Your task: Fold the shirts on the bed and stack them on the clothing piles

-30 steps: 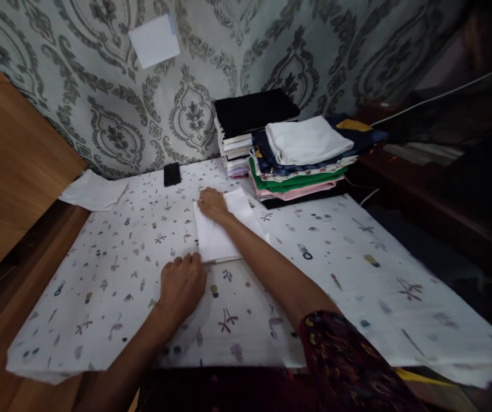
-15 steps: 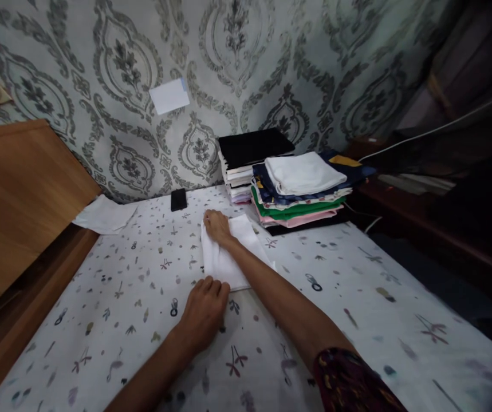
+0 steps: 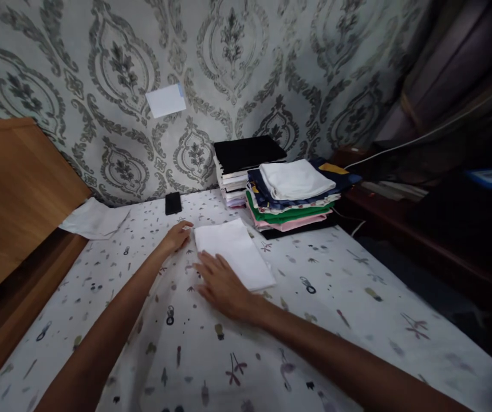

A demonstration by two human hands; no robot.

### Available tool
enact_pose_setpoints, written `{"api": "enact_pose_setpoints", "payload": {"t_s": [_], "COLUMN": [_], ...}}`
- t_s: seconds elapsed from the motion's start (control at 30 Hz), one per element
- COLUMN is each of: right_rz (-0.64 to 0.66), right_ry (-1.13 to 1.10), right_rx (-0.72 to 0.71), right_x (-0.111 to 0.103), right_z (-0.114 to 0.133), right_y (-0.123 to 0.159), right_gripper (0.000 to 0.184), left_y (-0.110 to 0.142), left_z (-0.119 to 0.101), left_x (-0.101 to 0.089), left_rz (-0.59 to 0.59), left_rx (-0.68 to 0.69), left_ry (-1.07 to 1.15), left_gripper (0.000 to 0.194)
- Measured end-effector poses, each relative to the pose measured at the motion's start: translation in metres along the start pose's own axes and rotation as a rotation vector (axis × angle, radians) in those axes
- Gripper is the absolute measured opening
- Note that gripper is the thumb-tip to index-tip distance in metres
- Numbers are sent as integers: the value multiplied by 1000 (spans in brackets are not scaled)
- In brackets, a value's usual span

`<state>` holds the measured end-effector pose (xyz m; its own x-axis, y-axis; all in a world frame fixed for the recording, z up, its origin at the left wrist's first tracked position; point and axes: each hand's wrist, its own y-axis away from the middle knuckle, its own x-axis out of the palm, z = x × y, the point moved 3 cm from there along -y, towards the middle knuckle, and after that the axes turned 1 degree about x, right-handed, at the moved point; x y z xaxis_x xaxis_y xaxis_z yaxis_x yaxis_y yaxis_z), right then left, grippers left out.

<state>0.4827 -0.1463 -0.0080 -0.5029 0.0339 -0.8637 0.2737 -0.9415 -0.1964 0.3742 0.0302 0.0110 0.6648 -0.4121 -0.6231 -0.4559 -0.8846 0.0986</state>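
A folded white cloth (image 3: pixel 237 252) lies on the printed sheet (image 3: pixel 340 297) in the middle of the head view. My left hand (image 3: pixel 177 236) reaches to its far left corner, fingers stretched out and touching the cloth's edge. My right hand (image 3: pixel 220 281) lies flat on the sheet at the cloth's near left edge, fingers spread and touching it. Neither hand grips anything.
A stack of folded clothes (image 3: pixel 292 194) topped by a white piece stands behind the cloth, next to a pile of books (image 3: pixel 241 166) with a black top. A small black object (image 3: pixel 173 203) and a white paper (image 3: pixel 95 218) lie by the patterned wall. A wooden board (image 3: pixel 14 194) stands left.
The hands have swapped places along the cloth: my left hand went from the near corner to the far corner, my right hand drew back from the far end to the near edge.
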Motion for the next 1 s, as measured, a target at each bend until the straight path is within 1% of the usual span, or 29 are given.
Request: {"api": "enact_pose_setpoints", "payload": {"t_s": [0.07,0.13,0.2,0.27,0.37,0.43,0.5,0.57,0.63,0.67,0.73,0.77,0.83,0.9,0.97,1.0], "right_rz": [41,56,52,45,38,38,7,-48,-48,-14,49,75,106,131,156,162], "right_ry": [26,53,66,60,23,-23,-57,-31,52,89,133,147,163,158,127,103], "right_rx": [-51,-82,-100,-111,-119,-101,-36,82,232,308,382,399,416,442,471,482], "right_x": [9,14,16,17,16,9,-7,-29,-52,-61,-75,-80,-86,-88,-88,-87], "right_z": [5,6,4,3,5,3,-7,-28,-54,-67,-88,-97,-109,-117,-121,-123], "right_y": [11,14,14,14,17,16,7,-10,-32,-43,-61,-68,-78,-84,-88,-89], "right_gripper": [51,53,55,57,58,55,49,45,45,46,46,45,44,43,40,38], "left_y": [-14,-25,-34,-40,-36,-24,-4,21,49,62,85,94,106,110,110,108], "left_z": [-1,-2,-3,-4,-3,-2,-1,0,3,6,11,13,17,18,16,15], "left_x": [8,14,16,16,17,18,19,22,29,35,51,59,77,90,90,85], "left_rz": [74,103,87,44,-35,-85,-131,-172,-177,-142,-44,1,81,126,132,120], "left_rx": [-5,0,9,18,4,-30,-67,-112,-194,-265,-316,-321,-389,-414,-403,-388], "left_ry": [1,-8,-19,-20,16,71,134,257,490,640,798,833,858,873,886,891], "left_gripper": [18,9,10,14,12,7,13,19,25,30,35,38,45,54,59,58]}}
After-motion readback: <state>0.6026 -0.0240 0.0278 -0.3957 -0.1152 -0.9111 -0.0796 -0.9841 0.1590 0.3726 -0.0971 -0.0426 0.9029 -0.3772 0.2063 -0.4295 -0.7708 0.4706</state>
